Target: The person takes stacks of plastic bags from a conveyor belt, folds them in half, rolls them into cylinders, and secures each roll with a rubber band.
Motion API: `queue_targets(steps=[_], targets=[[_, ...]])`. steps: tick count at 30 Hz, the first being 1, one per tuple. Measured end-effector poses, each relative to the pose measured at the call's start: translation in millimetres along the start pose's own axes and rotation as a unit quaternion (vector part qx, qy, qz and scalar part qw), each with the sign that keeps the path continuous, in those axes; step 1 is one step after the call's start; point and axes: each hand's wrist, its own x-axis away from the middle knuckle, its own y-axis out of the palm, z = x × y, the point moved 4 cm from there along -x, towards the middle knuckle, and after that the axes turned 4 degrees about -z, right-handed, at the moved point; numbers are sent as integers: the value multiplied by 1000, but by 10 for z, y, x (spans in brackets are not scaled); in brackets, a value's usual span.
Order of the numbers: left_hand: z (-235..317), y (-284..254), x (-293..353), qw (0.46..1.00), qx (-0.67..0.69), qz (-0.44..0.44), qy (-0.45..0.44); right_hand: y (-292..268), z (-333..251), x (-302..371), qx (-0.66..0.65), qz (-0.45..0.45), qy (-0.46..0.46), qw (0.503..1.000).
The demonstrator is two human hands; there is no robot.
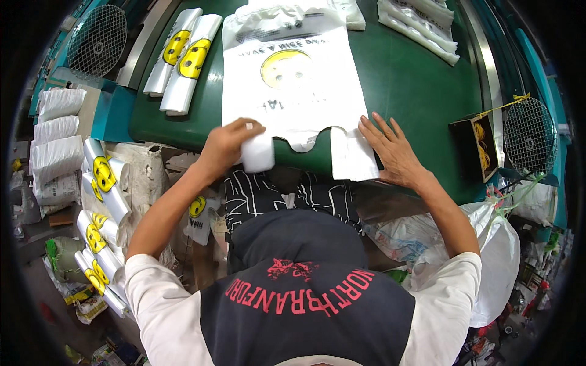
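The flat white plastic bag with a yellow face looks smooth and slightly glossy. The smooth green tabletop has a soft sheen; at far left, the round grey wire mesh looks metal.

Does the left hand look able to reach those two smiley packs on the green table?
Probably yes: the smiley packs lie ahead and to the left of the left hand, with bare green table between. It is busy at the white bag, so would likely have to leave that first.
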Motion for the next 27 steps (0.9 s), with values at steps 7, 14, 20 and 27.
queue_targets(steps=[7,14,20,27], targets=[[-165,327,-668,946,143,-179,-229,-174,83,-531,-206,23,-57,977],[259,527,-550,979,-151,-136,7,-1,-134,-1511,-94,38,57,993],[40,583,-569,993,-74,-90,3,-217,-154,-1008,-56,233,-163,957],[-109,453,-1125,983,-143,-111,17,-226,518,-1679,-252,-10,224,941]])
